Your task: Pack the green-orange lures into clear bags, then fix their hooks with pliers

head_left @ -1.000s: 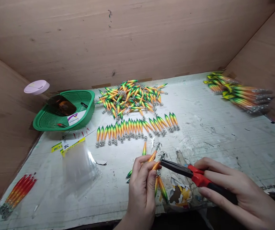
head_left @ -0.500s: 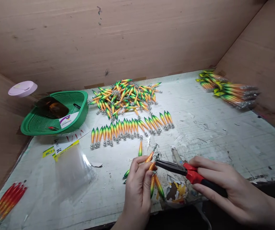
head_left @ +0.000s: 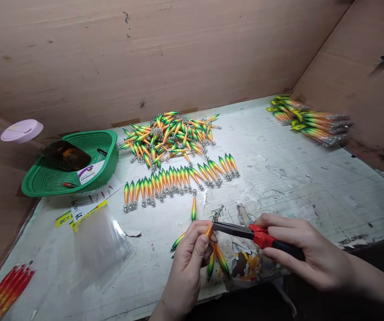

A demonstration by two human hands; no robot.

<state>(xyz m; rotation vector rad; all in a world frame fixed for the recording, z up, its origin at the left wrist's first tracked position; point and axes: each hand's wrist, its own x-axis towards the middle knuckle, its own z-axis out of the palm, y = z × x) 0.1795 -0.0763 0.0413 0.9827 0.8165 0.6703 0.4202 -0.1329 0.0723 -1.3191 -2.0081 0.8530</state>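
Observation:
My left hand (head_left: 187,263) pinches a bunch of orange-green squid jig lures (head_left: 216,258), their tails fanning out below the fingers. My right hand (head_left: 307,252) grips red-and-black pliers (head_left: 257,235), whose dark jaws meet the hook end of a lure at my left fingertips. One lure (head_left: 193,207) lies loose just beyond the hands. Farther back a row of lures (head_left: 175,180) is laid side by side, with a heap of lures (head_left: 170,133) behind it.
A green basket (head_left: 106,167) sits at the back left, a pink lid (head_left: 21,130) beside it. Clear plastic bags (head_left: 100,243) with yellow header cards lie left. Red lures (head_left: 6,292) are at the near left corner, packed lures (head_left: 312,122) at the back right. Cardboard walls surround the table (head_left: 312,187).
The view has shifted, so everything sits further left. My right hand has brought the pliers closer, and their jaws now reach the lure tip in my left fingers.

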